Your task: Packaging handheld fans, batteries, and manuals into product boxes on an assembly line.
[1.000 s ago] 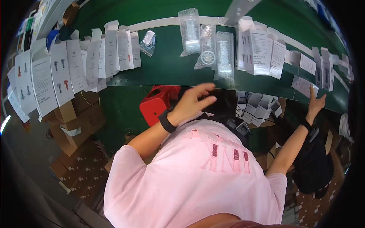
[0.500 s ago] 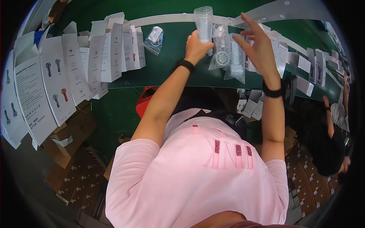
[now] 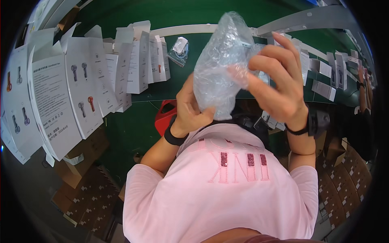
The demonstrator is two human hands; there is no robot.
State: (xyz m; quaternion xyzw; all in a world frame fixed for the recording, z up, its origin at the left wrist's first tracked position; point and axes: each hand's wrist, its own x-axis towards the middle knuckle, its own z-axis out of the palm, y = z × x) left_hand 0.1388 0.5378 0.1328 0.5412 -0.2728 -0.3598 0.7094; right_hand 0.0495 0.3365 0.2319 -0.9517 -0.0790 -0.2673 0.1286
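Note:
A clear bubble-wrap bag (image 3: 216,77) is held up close in front of my chest, above the table's near edge. Something pale inside it is too blurred by the film to make out. My left hand (image 3: 192,107) grips the bag's lower left side, fingers behind and thumb in front. At the bag's right side is my right hand (image 3: 277,81), fingers curled and thumb overlapping the film. That thumb is smeared by motion; it seems to pinch the film. More bubble wrap (image 3: 264,77) shows partly behind the right hand on the green table.
Opened white printed boxes (image 3: 83,89) stand in a row at the left. A small clear pouch with a white cable (image 3: 179,51) lies at the back. Further white boxes (image 3: 324,90) are at the right, near another person's arm (image 3: 362,87). A red stool (image 3: 164,117) stands below the table edge.
My left hand has brought a bubble-wrapped item off the table toward my chest. The right hand, open and raised before, has come down to the bag's side with its fingers curled.

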